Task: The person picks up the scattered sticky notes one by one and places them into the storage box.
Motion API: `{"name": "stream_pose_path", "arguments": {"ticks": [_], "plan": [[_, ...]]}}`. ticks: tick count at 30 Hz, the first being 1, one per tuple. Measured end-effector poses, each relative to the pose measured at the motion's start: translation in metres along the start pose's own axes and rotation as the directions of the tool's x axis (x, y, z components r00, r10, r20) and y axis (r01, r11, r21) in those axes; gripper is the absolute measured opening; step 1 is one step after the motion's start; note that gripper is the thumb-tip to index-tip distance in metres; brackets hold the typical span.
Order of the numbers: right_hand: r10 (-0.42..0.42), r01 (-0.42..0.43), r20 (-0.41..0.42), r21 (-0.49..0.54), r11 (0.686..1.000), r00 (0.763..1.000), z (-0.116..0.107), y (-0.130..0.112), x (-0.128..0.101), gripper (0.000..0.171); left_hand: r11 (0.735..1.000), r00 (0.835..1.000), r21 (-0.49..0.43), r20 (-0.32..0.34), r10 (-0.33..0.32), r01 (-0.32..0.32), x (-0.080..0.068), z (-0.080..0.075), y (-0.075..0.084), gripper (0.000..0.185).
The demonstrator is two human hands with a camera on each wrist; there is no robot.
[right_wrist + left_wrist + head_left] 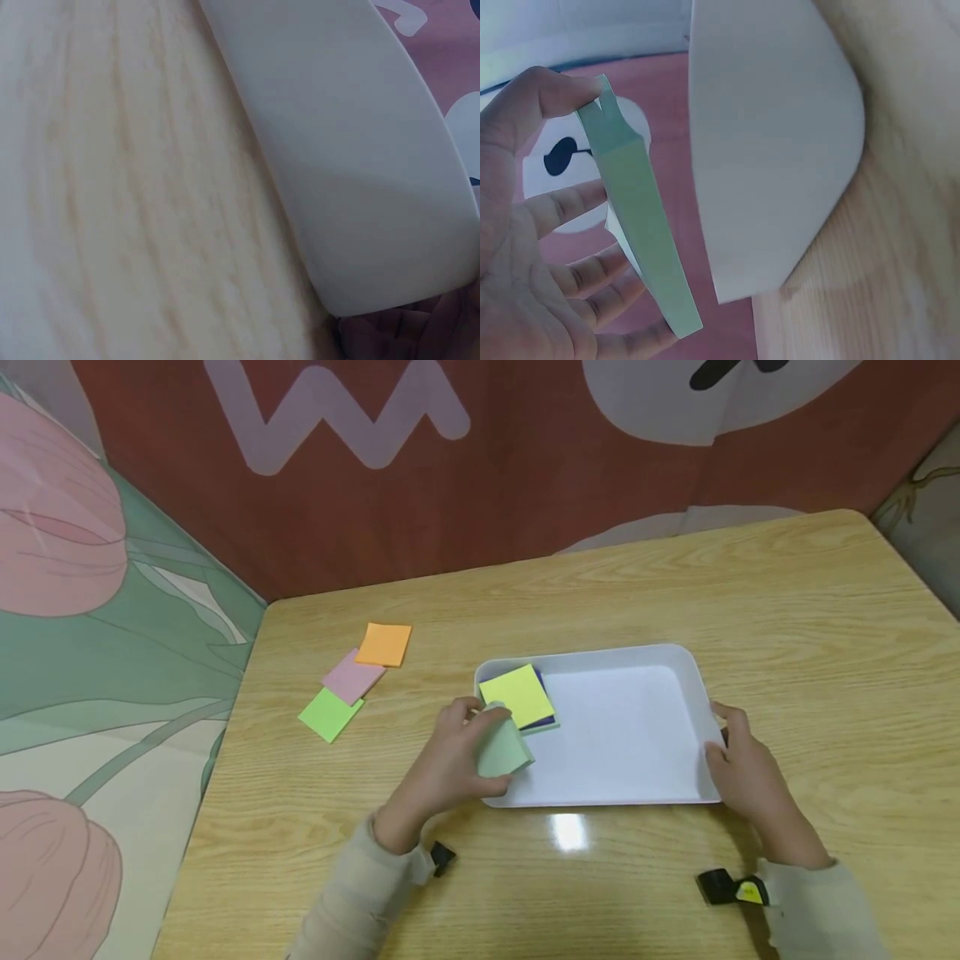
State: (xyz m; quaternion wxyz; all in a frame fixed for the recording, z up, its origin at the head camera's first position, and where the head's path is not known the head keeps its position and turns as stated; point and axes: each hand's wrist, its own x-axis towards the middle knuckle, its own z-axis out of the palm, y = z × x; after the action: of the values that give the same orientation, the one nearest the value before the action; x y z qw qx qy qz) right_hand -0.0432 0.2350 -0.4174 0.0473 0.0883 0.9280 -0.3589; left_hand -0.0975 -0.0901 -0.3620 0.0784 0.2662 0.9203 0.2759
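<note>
A white tray [697, 689] lies on the wooden table [787, 610]. Inside it, at the far left corner, a yellow pad [517, 693] tops a blue and a green one. My left hand [457, 760] grips a pale green sticky-note pad [504, 749] at the tray's near left edge; the left wrist view shows this pad [641, 225] edge-on between thumb and fingers, beside the tray wall [772, 150]. My right hand [738, 768] holds the tray's near right corner, fingers curled on the rim. The right wrist view shows the tray's outer wall [352, 150] close up.
Orange [384, 644], pink [352, 677] and bright green [330, 714] sticky-note pads lie overlapping near the table's left edge. A patterned fabric backdrop stands behind and to the left. The table's far and right parts hold nothing else.
</note>
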Motion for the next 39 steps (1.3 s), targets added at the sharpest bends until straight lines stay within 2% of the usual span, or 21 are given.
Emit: {"name": "stream_pose_path", "arguments": {"ticks": [12, 17, 22, 39], "plan": [[0.011, -0.011, 0.017, 0.012, 1.0, 1.0, -0.001, -0.001, 0.0, 0.048, 0.993, 0.993, 0.028, 0.035, 0.115, -0.116, 0.008, 0.013, 0.011, 0.068], [0.024, -0.025, 0.037, 0.02, 1.0, 0.999, 0.0, -0.001, -0.001, 0.049, 0.99, 0.989, 0.038, 0.054, 0.136, -0.138, 0.01, 0.015, 0.014, 0.07], [0.023, -0.023, 0.022, 0.013, 1.0, 0.999, 0.001, 0.0, -0.001, 0.048, 0.984, 0.985, 0.053, 0.055, 0.166, -0.169, 0.011, 0.02, 0.014, 0.071], [0.015, -0.015, 0.009, 0.008, 1.0, 1.0, 0.0, -0.001, -0.001, 0.048, 0.978, 0.981, 0.111, 0.096, 0.169, -0.179, 0.013, 0.028, 0.012, 0.071]]}}
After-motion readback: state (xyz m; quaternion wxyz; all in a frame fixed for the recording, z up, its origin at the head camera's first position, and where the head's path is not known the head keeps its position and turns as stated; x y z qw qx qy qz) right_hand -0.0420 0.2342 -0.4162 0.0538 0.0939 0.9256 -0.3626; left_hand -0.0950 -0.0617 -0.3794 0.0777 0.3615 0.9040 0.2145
